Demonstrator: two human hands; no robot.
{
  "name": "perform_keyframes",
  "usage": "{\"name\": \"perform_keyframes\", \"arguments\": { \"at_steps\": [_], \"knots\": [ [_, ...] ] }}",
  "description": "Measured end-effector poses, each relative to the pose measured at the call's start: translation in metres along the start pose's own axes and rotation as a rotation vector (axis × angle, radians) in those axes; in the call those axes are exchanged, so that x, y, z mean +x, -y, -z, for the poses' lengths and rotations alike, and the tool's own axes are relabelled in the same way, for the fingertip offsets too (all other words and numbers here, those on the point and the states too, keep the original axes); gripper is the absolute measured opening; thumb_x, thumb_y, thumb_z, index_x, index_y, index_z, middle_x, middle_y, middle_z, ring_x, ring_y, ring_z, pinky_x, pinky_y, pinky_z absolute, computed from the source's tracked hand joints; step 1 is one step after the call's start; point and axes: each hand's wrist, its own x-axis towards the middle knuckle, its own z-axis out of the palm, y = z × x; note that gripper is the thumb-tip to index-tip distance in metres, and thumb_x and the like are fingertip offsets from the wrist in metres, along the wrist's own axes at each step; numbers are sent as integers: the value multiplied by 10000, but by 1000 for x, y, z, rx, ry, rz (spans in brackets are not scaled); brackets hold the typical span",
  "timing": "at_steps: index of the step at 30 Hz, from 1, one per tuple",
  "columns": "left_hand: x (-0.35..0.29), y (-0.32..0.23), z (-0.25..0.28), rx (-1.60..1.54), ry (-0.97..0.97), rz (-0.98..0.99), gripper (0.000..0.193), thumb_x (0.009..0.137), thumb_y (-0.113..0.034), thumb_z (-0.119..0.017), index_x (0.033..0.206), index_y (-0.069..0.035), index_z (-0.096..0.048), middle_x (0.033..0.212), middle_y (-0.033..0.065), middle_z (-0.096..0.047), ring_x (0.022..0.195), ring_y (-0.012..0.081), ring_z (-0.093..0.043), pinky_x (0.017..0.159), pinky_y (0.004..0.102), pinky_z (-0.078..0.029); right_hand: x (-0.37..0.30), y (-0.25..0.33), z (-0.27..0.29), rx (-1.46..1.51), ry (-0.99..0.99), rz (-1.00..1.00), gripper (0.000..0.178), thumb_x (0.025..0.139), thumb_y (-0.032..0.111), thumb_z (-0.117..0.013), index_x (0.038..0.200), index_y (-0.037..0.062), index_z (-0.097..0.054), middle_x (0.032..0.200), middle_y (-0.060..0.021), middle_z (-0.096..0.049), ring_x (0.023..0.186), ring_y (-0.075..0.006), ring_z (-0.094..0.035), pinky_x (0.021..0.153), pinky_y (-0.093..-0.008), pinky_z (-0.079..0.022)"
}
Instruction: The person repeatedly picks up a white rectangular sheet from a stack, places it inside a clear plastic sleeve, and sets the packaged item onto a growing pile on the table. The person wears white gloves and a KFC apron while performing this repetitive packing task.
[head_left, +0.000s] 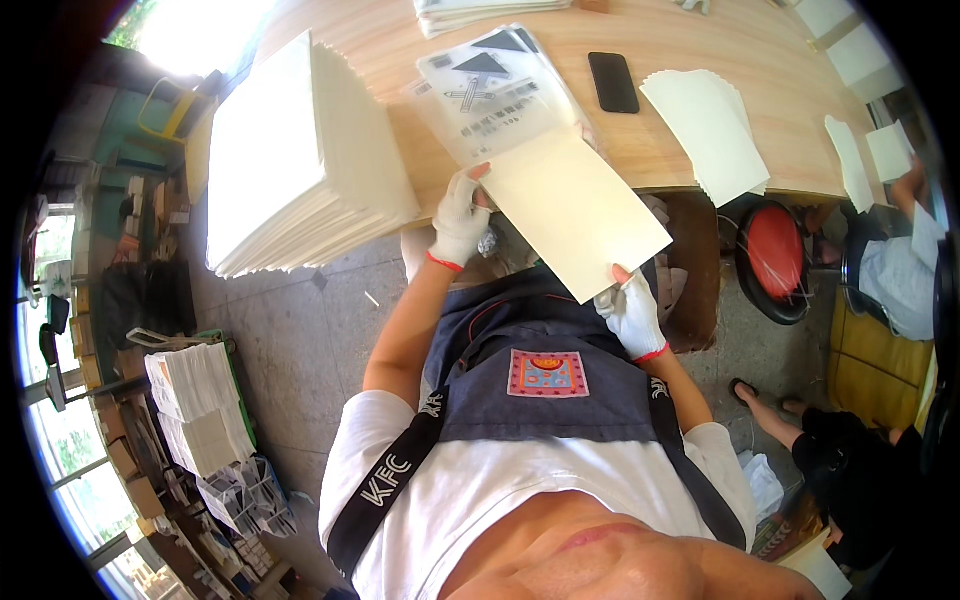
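Observation:
Between my two gloved hands a cream sheet of paper [575,215] is held at a slant over the table's near edge and my lap. My left hand [461,215], in a white glove with a red cuff, pinches its left corner. At the lower right corner, the gloved fingers of my right hand [632,312] grip the sheet, thumb on top. Just beyond it lies a pile of printed sheets [490,95] with dark triangle drawings, partly covered by the cream sheet. To the left rises a tall stack of white paper [265,150], close to my left hand.
On the wooden table [385,50] lie a black phone [613,82] and a fanned pile of cream sheets [705,130]. A red-seated stool [775,250] stands right. Other people sit at the right. Paper bundles [200,400] load a cart on the left.

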Motion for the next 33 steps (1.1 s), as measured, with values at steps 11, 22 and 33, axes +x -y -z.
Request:
{"name": "perform_keyframes", "arguments": {
  "at_steps": [11, 22, 33],
  "knots": [
    [-25, -8, -95, -1870, 96, 808, 336, 855, -38, -524, 1186, -1, -481, 1084, 119, -577, 901, 218, -588, 735, 315, -517, -17, -2, -15, -144, 33, -50, 237, 923, 209, -519, 1092, 50, -468, 768, -67, -590, 555, -131, -570, 445, -250, -391],
    [-85, -9, -109, -1102, 42, 1064, 241, 885, -98, -483, 1066, 34, -572, 814, 68, -635, 707, 163, -630, 653, 295, -549, 126, -46, -36, 168, -194, -164, 285, 951, 140, -413, 1215, 34, -401, 1177, -112, -481, 1001, -244, -549, 810, -417, -551],
    [-73, -1, -15, -996, 78, 1101, 261, 900, -238, -569, 1048, -25, -548, 929, 76, -613, 741, 172, -630, 602, 280, -542, 105, -25, -63, -1110, 298, 115, 231, 902, 187, -466, 1093, 102, -563, 739, -109, -637, 593, -214, -627, 510, -338, -485]
  ]
}}
